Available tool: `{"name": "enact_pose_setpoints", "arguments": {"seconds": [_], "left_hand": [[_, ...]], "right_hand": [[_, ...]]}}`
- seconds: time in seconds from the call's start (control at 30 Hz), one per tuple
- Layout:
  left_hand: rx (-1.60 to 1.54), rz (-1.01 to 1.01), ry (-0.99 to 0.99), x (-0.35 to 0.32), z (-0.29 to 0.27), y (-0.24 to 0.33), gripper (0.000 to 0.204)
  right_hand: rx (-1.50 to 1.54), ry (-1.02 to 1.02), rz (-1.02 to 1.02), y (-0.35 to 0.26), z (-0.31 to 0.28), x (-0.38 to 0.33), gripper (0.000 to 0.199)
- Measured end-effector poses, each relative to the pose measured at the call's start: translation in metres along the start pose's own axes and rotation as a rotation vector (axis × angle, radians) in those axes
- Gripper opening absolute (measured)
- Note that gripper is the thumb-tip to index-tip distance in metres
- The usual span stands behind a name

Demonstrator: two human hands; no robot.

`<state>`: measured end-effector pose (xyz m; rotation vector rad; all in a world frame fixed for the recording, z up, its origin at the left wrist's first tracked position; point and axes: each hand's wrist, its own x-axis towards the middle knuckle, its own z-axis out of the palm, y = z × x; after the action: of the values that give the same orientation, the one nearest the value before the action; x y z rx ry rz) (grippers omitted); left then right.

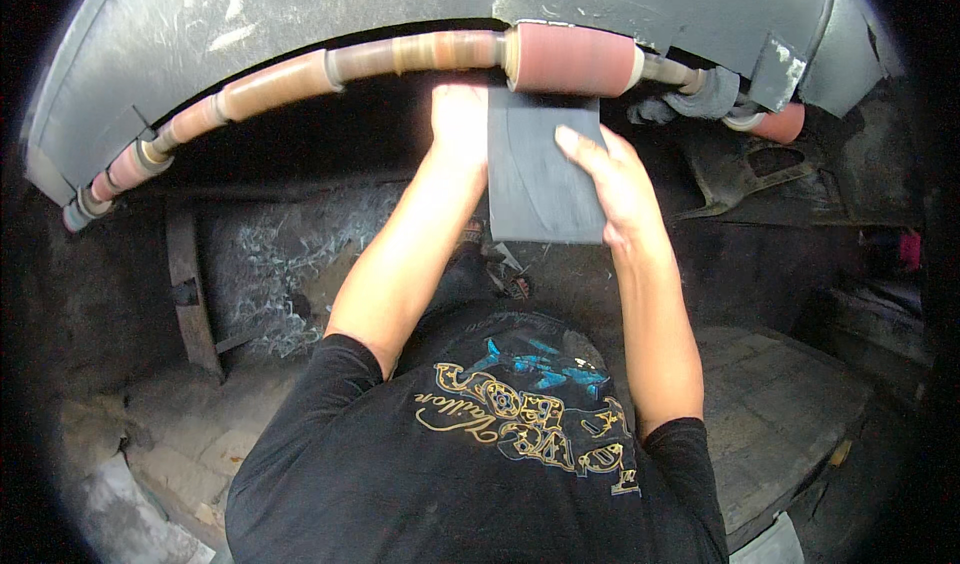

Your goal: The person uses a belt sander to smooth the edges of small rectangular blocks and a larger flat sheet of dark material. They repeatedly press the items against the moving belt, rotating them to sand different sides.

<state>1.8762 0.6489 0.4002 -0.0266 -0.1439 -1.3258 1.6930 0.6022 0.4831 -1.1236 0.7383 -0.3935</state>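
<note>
A flat dark grey rectangular slab (pixel 538 179) is held up in both hands. Its top edge presses against a reddish-brown sanding drum (pixel 572 59) mounted on a long horizontal shaft (pixel 300 79). My left hand (pixel 458 124) grips the slab's upper left edge, just under the shaft. My right hand (pixel 612 179) lies on the slab's right side with the fingers spread over its face. Both forearms reach up from my black printed shirt at the bottom.
A curved grey metal hood (pixel 300 14) arches over the shaft. Smaller worn drums (pixel 130 164) sit along the shaft's left end, another (pixel 775 122) at the right with a grey rag (pixel 700 99). Metal shavings (pixel 270 264) and stone blocks (pixel 780 404) lie below.
</note>
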Motion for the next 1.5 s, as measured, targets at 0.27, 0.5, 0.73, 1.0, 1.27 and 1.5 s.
{"name": "enact_pose_setpoints", "arguments": {"seconds": [0.27,0.5,0.73,1.0,1.27,1.5], "left_hand": [[-0.11,-0.089,-0.078,-0.016,0.021,-0.01,0.075],[-0.136,-0.188,-0.082,-0.048,0.048,-0.023,0.085],[-0.087,-0.171,0.073,-0.08,0.075,-0.046,0.07],[0.031,-0.133,0.23,-0.044,0.029,-0.043,0.052],[-0.096,-0.048,-0.005,0.014,0.007,-0.02,0.06],[-0.115,-0.183,-0.053,-0.029,0.042,-0.032,0.067]], "right_hand": [[0.011,0.071,-0.034,-0.003,0.01,-0.033,0.038],[-0.066,0.079,-0.016,0.003,0.009,-0.067,0.039],[-0.239,0.046,0.064,0.025,-0.013,-0.095,0.039],[0.15,0.054,0.148,0.042,-0.02,-0.054,0.042],[0.382,0.012,0.035,0.002,-0.006,0.001,0.04],[0.29,0.023,0.029,0.022,-0.006,-0.053,0.048]]}}
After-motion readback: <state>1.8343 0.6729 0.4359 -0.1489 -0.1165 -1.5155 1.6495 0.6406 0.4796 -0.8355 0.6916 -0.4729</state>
